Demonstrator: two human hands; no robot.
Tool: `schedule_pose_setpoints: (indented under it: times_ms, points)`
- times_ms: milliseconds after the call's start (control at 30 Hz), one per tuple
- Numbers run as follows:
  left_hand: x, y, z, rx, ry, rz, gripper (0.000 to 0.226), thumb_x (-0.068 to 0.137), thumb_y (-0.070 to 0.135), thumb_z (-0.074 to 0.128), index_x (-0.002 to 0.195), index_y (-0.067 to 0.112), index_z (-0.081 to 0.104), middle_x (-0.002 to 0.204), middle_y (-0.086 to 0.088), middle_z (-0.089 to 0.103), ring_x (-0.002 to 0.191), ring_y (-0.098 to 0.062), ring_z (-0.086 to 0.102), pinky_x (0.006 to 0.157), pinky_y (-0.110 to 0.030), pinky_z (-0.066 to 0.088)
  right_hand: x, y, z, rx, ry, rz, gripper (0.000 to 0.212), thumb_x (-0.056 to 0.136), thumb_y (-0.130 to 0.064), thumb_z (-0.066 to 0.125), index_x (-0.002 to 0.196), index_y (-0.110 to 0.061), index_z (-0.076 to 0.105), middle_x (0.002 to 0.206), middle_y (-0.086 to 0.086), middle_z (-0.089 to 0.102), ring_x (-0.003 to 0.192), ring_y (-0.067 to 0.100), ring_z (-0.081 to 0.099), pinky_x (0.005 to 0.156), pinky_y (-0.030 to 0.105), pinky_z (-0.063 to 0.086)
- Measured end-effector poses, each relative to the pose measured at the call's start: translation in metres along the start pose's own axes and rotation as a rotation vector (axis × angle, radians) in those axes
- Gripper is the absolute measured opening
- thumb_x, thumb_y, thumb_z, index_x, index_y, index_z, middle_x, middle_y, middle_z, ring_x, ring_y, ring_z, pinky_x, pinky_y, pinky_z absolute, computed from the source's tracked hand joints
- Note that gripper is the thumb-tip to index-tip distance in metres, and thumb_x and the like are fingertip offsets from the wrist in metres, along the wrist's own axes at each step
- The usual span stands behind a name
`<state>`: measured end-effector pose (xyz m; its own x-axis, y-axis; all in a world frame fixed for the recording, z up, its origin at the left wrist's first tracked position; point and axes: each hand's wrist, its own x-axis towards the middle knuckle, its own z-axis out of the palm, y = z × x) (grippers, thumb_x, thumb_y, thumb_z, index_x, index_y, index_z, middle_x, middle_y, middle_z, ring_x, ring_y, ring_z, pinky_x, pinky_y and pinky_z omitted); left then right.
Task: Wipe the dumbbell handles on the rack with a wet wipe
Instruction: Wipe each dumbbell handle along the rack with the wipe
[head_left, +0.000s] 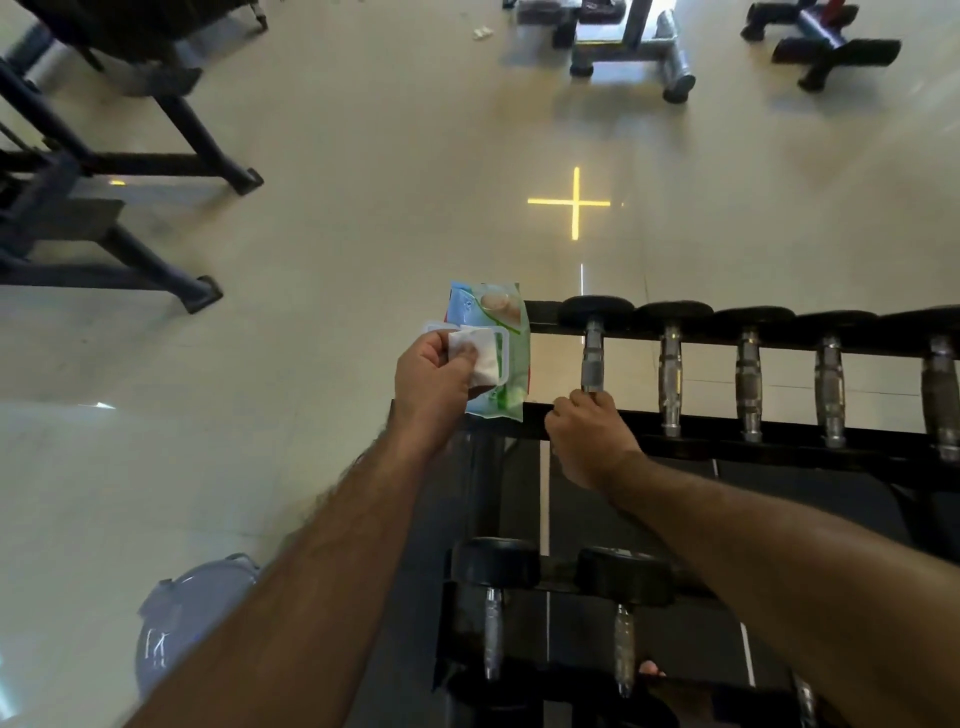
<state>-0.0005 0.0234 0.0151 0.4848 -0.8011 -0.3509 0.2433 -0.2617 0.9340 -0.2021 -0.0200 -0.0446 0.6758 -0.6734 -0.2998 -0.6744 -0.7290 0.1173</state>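
Observation:
A black rack (727, 423) holds a row of dumbbells with metal handles on its top tier. A green and blue wet wipe pack (498, 317) lies at the rack's left end with its lid open. My left hand (431, 384) pinches a white wipe (480, 356) at the pack's opening. My right hand (589, 436) grips the near end of the leftmost dumbbell handle (592, 358). More dumbbell handles (748, 379) lie to the right, and two more dumbbells (493, 634) sit on the lower tier.
A grey lidded bin (182, 618) stands on the floor at lower left. Dark gym machine frames (130, 171) fill the upper left, and benches (634, 47) stand at the far top. A yellow cross (574, 202) marks the pale floor. A toe (652, 670) shows below the rack.

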Motion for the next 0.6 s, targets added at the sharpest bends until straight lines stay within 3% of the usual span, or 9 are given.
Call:
schedule_pose_setpoints:
  times_ms: [100, 167, 267, 300, 367, 400, 467, 533, 600]
  points:
    - [0.001, 0.002, 0.004, 0.020, -0.002, 0.014, 0.008, 0.103, 0.010, 0.064, 0.107, 0.013, 0.071, 0.111, -0.009, 0.076, 0.104, -0.027, 0.075, 0.083, -0.046, 0.065, -0.029, 0.017, 0.024, 0.409, 0.231, 0.083, 0.035, 0.095, -0.039, 0.075, 0.125, -0.023, 0.065, 0.125, -0.001, 0.065, 0.123, 0.026, 0.057, 0.104, 0.046, 0.041]
    - [0.001, 0.001, 0.008, 0.044, -0.002, 0.021, 0.008, 0.103, 0.011, 0.064, 0.108, 0.013, 0.071, 0.112, -0.009, 0.075, 0.104, -0.026, 0.075, 0.084, -0.047, 0.065, -0.040, 0.019, 0.033, 0.566, 0.257, 0.116, 0.038, 0.095, -0.036, 0.077, 0.129, -0.023, 0.064, 0.127, -0.001, 0.065, 0.124, 0.027, 0.054, 0.104, 0.048, 0.043]
    - [0.002, -0.002, 0.012, 0.126, -0.028, 0.023, 0.010, 0.103, 0.018, 0.065, 0.111, 0.015, 0.070, 0.113, -0.004, 0.075, 0.105, -0.021, 0.074, 0.086, -0.047, 0.065, -0.039, 0.028, 0.028, 0.479, 0.217, 0.087, 0.045, 0.098, -0.050, 0.070, 0.134, -0.025, 0.064, 0.132, -0.002, 0.064, 0.127, 0.027, 0.055, 0.108, 0.048, 0.039]
    - [0.003, -0.003, 0.014, 0.155, -0.033, 0.025, 0.011, 0.103, 0.020, 0.066, 0.112, 0.016, 0.070, 0.113, -0.002, 0.075, 0.105, -0.020, 0.074, 0.086, -0.047, 0.065, -0.038, 0.036, 0.025, 0.396, 0.225, 0.070, 0.055, 0.096, -0.064, 0.063, 0.134, -0.025, 0.064, 0.133, 0.000, 0.064, 0.127, 0.028, 0.056, 0.108, 0.049, 0.039]
    - [0.004, -0.005, 0.020, 0.196, -0.036, 0.037, 0.012, 0.102, 0.023, 0.067, 0.112, 0.017, 0.070, 0.112, -0.001, 0.075, 0.105, -0.018, 0.074, 0.087, -0.046, 0.065, -0.040, 0.059, 0.022, 0.247, 0.254, 0.142, 0.096, 0.084, -0.092, 0.047, 0.144, -0.019, 0.059, 0.142, 0.008, 0.058, 0.132, 0.033, 0.053, 0.113, 0.054, 0.038]
    - [0.004, -0.005, 0.024, 0.209, -0.035, 0.042, 0.013, 0.102, 0.024, 0.068, 0.113, 0.017, 0.070, 0.112, 0.000, 0.075, 0.104, -0.017, 0.074, 0.087, -0.045, 0.065, -0.043, 0.072, 0.020, 0.210, 0.219, 0.227, 0.120, 0.075, -0.103, 0.041, 0.155, -0.013, 0.048, 0.154, 0.014, 0.049, 0.143, 0.038, 0.045, 0.120, 0.058, 0.032]
    - [0.004, -0.006, 0.034, 0.232, -0.037, 0.055, 0.016, 0.101, 0.025, 0.068, 0.115, 0.016, 0.070, 0.111, 0.000, 0.075, 0.103, -0.016, 0.074, 0.087, -0.042, 0.065, -0.047, 0.093, 0.020, 0.183, 0.055, 0.380, 0.161, 0.057, -0.116, 0.034, 0.171, -0.007, 0.007, 0.178, 0.020, 0.005, 0.164, 0.041, 0.003, 0.131, 0.063, 0.004]
    - [0.004, -0.009, 0.046, 0.255, -0.058, 0.077, 0.020, 0.101, 0.026, 0.068, 0.117, 0.015, 0.071, 0.110, 0.000, 0.075, 0.103, -0.016, 0.074, 0.087, -0.042, 0.065, -0.047, 0.100, 0.026, 0.250, -0.062, 0.442, 0.172, 0.047, -0.120, 0.030, 0.164, -0.010, -0.030, 0.172, 0.015, -0.036, 0.160, 0.036, -0.032, 0.130, 0.063, -0.013]
    - [0.005, -0.013, 0.060, 0.299, -0.087, 0.124, 0.020, 0.100, 0.030, 0.069, 0.116, 0.018, 0.074, 0.105, 0.002, 0.076, 0.102, -0.013, 0.073, 0.087, -0.041, 0.065, -0.045, 0.099, 0.033, 0.394, -0.064, 0.458, 0.175, 0.041, -0.120, 0.033, 0.160, -0.013, -0.038, 0.169, 0.012, -0.042, 0.158, 0.033, -0.035, 0.133, 0.059, -0.007]
